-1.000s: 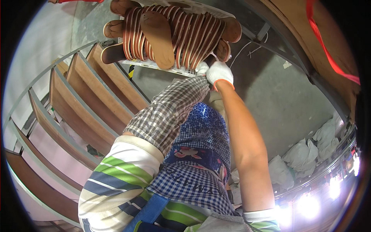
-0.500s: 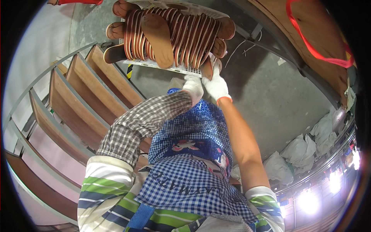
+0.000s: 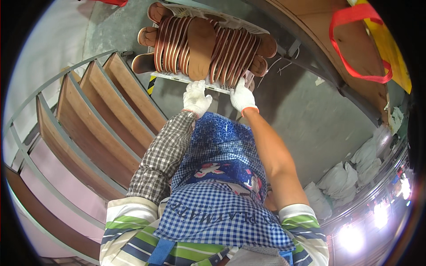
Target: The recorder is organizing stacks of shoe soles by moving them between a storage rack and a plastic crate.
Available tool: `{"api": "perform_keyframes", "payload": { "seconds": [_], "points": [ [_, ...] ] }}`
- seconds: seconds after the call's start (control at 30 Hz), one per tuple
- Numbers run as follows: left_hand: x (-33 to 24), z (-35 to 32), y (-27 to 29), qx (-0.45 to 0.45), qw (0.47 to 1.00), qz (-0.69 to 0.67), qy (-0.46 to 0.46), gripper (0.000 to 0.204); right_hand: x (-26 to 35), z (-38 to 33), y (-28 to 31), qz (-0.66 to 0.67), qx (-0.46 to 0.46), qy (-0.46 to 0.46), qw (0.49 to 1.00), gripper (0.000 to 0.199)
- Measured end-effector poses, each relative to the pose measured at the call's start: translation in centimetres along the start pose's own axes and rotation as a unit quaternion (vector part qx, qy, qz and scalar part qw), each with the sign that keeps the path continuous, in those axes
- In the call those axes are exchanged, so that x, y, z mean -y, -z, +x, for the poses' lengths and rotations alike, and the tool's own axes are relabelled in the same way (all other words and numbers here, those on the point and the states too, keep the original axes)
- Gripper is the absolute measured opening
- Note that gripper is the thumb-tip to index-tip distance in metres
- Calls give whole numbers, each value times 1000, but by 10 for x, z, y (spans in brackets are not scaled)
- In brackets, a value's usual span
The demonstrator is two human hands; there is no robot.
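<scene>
Hands, left [image 3: 196,98] and right [image 3: 242,96], outstretched, both clasped on white crate [image 3: 195,80] rim.

The scene is evenly and fairly brightly lit, with colours clear on the concrete floor [image 3: 310,119]. Strong white glare blooms from lamps [image 3: 350,232] at the lower right, washing out detail there. Fisheye distortion bends the wooden rack [image 3: 88,128] into curves, and a black vignette rings the frame. The centre is sharp; the rim softens.
</scene>
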State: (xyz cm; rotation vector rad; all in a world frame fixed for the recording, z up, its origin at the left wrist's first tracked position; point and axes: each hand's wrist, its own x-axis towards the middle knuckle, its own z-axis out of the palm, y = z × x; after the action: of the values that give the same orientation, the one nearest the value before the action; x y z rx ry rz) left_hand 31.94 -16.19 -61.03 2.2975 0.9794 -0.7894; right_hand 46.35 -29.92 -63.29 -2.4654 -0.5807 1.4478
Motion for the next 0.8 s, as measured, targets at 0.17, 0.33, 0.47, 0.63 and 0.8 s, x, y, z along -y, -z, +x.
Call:
{"api": "perform_keyframes", "payload": {
  "seconds": [0.17,0.33,0.47,0.63,0.8],
  "points": [
    [3,9,-9,-21,991,-90,100,63,-28,-20,12,36,-7,-24,999,81],
    [-5,12,-18,-16,990,-107,87,65,-28,4,18,10,1,30,1000,72],
    [-11,-3,-23,-50,993,-76,74,75,-3,-3,13,34,-7,-3,999,65],
    [-12,0,2,-15,986,-131,103,64,-13,-12,38,52,62,-26,996,81],
    [9,2,20,21,981,-140,135,48,8,-38,55,-139,11,-7,990,59]
  ]
}}
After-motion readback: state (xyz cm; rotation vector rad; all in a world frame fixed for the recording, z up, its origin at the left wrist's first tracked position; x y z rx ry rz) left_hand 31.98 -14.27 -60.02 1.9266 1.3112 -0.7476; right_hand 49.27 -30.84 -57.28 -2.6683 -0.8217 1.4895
